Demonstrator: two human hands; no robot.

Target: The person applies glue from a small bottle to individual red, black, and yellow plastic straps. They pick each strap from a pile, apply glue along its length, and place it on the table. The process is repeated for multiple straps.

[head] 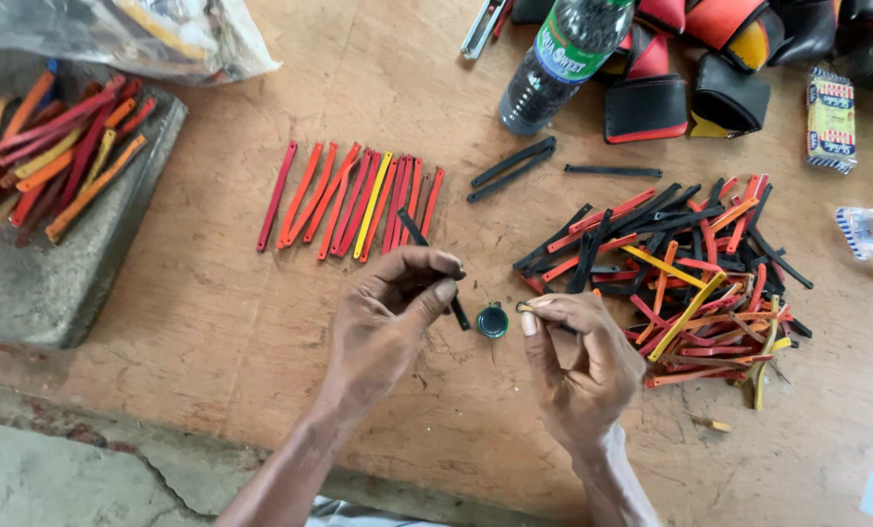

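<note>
I am looking down on my two hands working over a worn wooden table. My left hand is closing its thumb and fingers around a thin black strip, which is running diagonally from above the knuckles down past the thumb, its lower end nearly reaching a small green cap that is sitting on the table between the hands. My right hand is curling in on itself, pinching a small slender thing between thumb and forefinger just beside that cap; I cannot tell what the thing is, as only its tip is showing. Just beyond my left hand, a neat row of red, orange and yellow strips is lying side by side, and the black strip's upper end is crossing over the row's near edge. To the right of my right hand, a loose heap of mixed strips, black, red, orange and yellow, is sprawling across the table. Further out, a few loose black strips are lying apart from the heap, near the base of a dark plastic bottle with a green label. Behind it, black and red leather pieces are crowding the far edge, with a small printed packet to their right. Off to the far left, another bundle of coloured strips is resting on a grey stone slab, under a crumpled plastic bag.
</note>
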